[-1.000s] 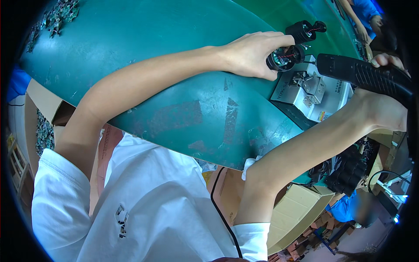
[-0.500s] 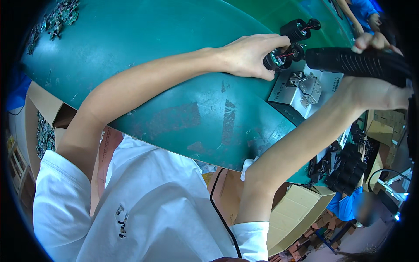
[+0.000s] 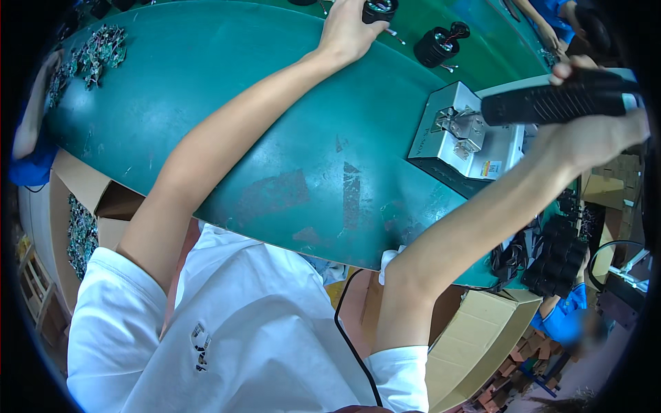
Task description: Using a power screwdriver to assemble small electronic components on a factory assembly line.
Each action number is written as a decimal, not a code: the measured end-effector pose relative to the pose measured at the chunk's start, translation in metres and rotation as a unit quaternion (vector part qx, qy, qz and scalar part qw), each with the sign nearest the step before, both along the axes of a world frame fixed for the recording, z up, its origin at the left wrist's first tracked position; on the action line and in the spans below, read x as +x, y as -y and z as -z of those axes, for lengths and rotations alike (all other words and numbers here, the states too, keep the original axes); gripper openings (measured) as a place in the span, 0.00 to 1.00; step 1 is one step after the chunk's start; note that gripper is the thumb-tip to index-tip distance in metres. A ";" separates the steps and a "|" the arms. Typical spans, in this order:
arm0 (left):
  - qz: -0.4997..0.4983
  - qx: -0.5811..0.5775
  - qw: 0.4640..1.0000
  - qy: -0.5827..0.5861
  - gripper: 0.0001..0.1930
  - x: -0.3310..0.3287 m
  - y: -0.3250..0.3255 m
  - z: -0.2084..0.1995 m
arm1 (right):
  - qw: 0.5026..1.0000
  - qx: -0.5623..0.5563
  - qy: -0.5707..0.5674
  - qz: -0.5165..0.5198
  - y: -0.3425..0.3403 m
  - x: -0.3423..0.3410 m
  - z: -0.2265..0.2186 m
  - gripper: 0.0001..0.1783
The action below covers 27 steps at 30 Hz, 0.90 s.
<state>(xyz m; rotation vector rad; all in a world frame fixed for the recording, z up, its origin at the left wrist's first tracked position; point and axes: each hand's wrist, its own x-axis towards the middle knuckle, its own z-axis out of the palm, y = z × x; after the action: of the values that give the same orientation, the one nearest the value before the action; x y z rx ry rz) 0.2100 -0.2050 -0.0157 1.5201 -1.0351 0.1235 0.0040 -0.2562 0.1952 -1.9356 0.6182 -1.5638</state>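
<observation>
At the far edge of the green table, my left hand (image 3: 348, 33) grips a short black cylindrical housing (image 3: 380, 9), its thumb along the near side. A round opening with parts inside shows at its top. My right hand (image 3: 602, 141) is closed around a black electric screwdriver (image 3: 533, 103) with a ribbed body, held level at the right. Its tip end points left, over a silver box-shaped machine (image 3: 432, 131) with a metal mechanism on top. Another black cylindrical housing (image 3: 435, 48) stands beyond that machine, with a small round black part and red wires on top.
Small circuit boards (image 3: 100, 55) lie heaped at the far left of the table (image 3: 275, 151). Open cardboard boxes (image 3: 475, 323) stand below its near edge. Black parts (image 3: 554, 255) are stacked at the right. Other people in blue work at the left, far right and lower right.
My left hand has moved away from the silver machine, farther off and to the left, with a black housing in it. The right hand keeps hold of the screwdriver. The whole view has shifted slightly.
</observation>
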 end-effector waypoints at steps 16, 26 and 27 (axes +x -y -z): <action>0.103 0.080 0.988 0.081 0.42 -0.045 0.036 -0.013 | 0.995 0.015 0.099 0.004 -0.012 -0.023 -0.019 0.60; 0.076 0.025 0.990 0.116 0.33 -0.056 0.013 -0.015 | 0.983 0.022 0.176 -0.041 -0.011 -0.029 -0.015 0.55; 0.094 0.057 0.988 0.108 0.34 -0.060 -0.001 -0.016 | 0.983 0.024 0.176 -0.040 -0.013 -0.026 -0.015 0.55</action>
<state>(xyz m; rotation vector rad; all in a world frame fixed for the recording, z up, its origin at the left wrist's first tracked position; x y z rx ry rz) 0.1503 -0.2042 -0.0001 1.5259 -1.3740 0.0987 -0.0218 -0.2430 0.2102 -1.5745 0.4182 -1.7667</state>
